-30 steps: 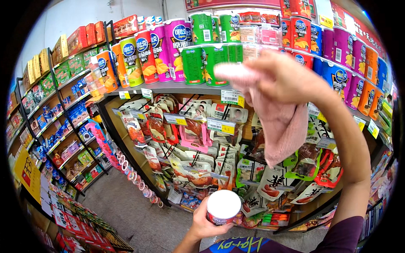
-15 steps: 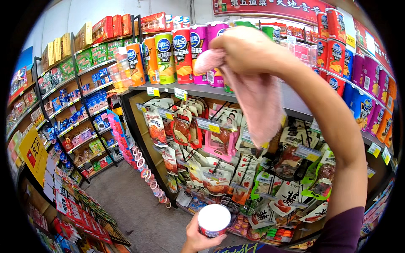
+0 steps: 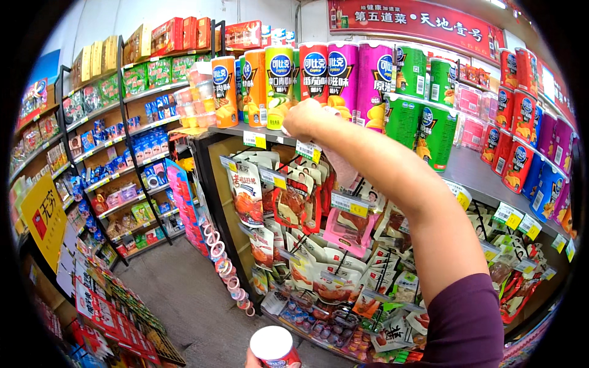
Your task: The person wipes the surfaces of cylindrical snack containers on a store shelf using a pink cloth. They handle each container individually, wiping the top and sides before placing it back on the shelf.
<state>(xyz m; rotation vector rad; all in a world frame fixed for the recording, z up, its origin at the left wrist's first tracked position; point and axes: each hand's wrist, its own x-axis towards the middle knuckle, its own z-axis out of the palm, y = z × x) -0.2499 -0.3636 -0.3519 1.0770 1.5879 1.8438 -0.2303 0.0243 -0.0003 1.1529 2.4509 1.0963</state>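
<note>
At the lower edge my left hand (image 3: 252,360) is closed round a red chip canister (image 3: 272,343) with a white lid; only a small part of the hand shows. My right arm reaches across to the top shelf (image 3: 288,140). There, my right hand (image 3: 310,121) is closed on a pink cloth (image 3: 342,170), which hangs down below the wrist. The hand is at the shelf's front edge, in front of a yellow-green canister (image 3: 279,83) and a red canister (image 3: 313,70). It hides their lower parts, and I cannot tell whether it touches them. Purple canisters (image 3: 374,83) stand just to its right.
Green canisters (image 3: 435,135) stand farther right, partly stacked, with more stacked red ones (image 3: 518,165) beyond. Snack packets (image 3: 297,199) hang on hooks below the shelf. A strip of pink rings (image 3: 224,267) hangs at the shelf's end, beside the aisle floor (image 3: 178,294).
My right hand has moved left and down to the shelf edge with the pink cloth. The canister in my left hand now sits lower and farther left in view. The view has shifted.
</note>
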